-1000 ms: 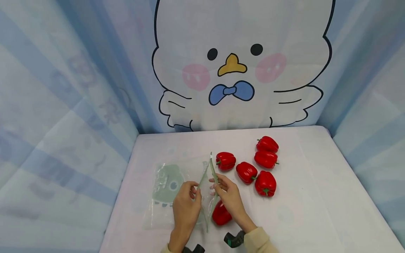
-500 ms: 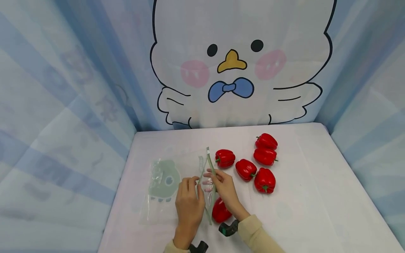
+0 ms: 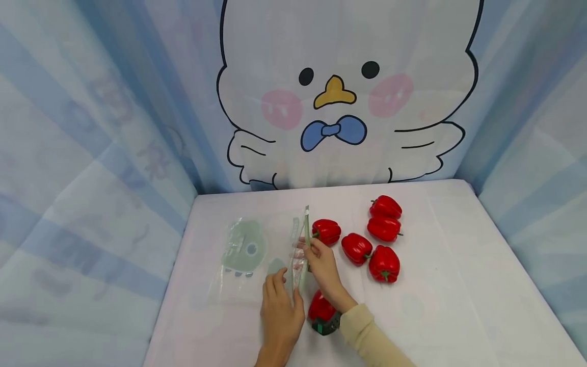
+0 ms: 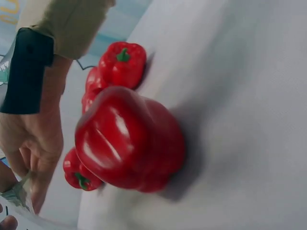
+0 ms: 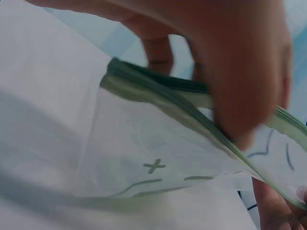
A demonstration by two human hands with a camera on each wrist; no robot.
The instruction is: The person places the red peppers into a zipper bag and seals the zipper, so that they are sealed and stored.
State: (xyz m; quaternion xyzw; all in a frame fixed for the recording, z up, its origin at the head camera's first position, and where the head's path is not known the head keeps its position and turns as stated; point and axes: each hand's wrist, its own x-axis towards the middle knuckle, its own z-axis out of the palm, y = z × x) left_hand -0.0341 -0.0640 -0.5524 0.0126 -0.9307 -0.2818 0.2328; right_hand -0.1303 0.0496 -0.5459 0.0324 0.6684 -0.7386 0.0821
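Observation:
A clear zip bag (image 3: 243, 252) with a green cartoon print lies on the white table (image 3: 440, 306), its green zip edge (image 3: 306, 224) lifted upright. My right hand (image 3: 306, 251) pinches that zip strip partway along; the right wrist view shows fingertips (image 5: 240, 96) squeezing the green strip (image 5: 153, 88). The left hand (image 3: 283, 281) holds the bag's near edge between thumb and fingers. One red pepper (image 3: 321, 307) lies just right of the bag's mouth, under my right wrist, and fills the left wrist view as the pepper (image 4: 129, 143).
Several more red peppers lie right of the bag: one (image 3: 326, 231) close to the zip edge, others (image 3: 356, 248) (image 3: 384, 263) and a far pair (image 3: 385, 218). Blue striped cloth walls (image 3: 91, 178) and a cartoon bird backdrop (image 3: 339, 102) enclose the table.
My right hand has slid farther along the zip strip, away from me. The left hand has drawn back toward me. The two lips of the bag's mouth now stand closer together.

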